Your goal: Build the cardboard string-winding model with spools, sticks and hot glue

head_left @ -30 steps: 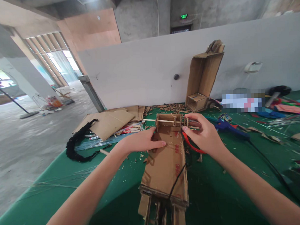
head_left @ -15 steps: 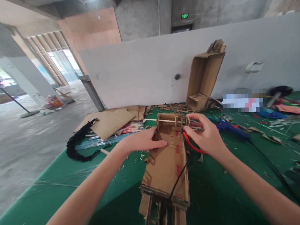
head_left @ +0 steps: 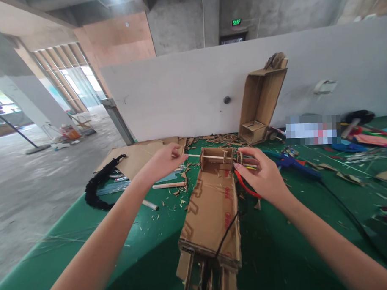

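A long cardboard model (head_left: 211,208) lies on the green table in front of me, with an open box section at its far end. Through that section runs a thin wooden stick (head_left: 213,157), poking out on both sides. My left hand (head_left: 168,160) pinches the stick's left end, clear of the box wall. At the right side my right hand (head_left: 258,168) has thumb and fingers closed on a small cardboard disc (head_left: 240,157) around the stick. A red curved handle (head_left: 245,186) shows below the right hand. A black cord (head_left: 226,234) crosses the model.
Behind stands a tall cardboard box piece (head_left: 258,104) against the white partition (head_left: 179,94). A blue glue gun (head_left: 296,167) with a cable lies right. Left are a black fuzzy strand (head_left: 95,190), cardboard sheets (head_left: 133,157) and a wooden-handled tool (head_left: 169,185). Scraps litter the table (head_left: 146,256).
My left hand has left the model's left edge and moved left and up onto the stick's end. My right hand stays at the disc. The view has shifted slightly.
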`<action>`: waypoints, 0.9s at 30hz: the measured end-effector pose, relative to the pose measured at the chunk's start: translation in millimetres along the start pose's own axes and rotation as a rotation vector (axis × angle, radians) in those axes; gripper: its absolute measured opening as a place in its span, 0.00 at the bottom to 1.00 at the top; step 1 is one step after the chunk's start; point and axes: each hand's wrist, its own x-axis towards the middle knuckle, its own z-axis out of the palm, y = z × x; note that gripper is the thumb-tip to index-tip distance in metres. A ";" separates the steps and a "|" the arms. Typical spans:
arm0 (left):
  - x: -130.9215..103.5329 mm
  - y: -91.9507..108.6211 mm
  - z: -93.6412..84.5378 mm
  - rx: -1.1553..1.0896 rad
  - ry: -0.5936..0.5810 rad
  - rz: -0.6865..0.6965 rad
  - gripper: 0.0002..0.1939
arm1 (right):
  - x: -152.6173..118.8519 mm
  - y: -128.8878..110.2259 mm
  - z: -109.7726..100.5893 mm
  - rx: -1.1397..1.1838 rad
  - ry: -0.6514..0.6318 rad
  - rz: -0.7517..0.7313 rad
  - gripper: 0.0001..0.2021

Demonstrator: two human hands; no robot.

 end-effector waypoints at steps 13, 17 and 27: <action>8.2 -8.8 45.8 -0.837 -0.084 -0.170 0.12 | -0.6 0.4 -1.6 0.006 -0.011 0.030 0.19; 7.7 -10.5 46.1 -0.833 -0.081 -0.158 0.15 | -0.1 2.8 -3.1 0.014 -0.015 0.036 0.19; 7.0 -12.7 45.1 -0.799 -0.086 -0.128 0.18 | 0.2 1.2 -2.8 0.028 -0.006 0.053 0.18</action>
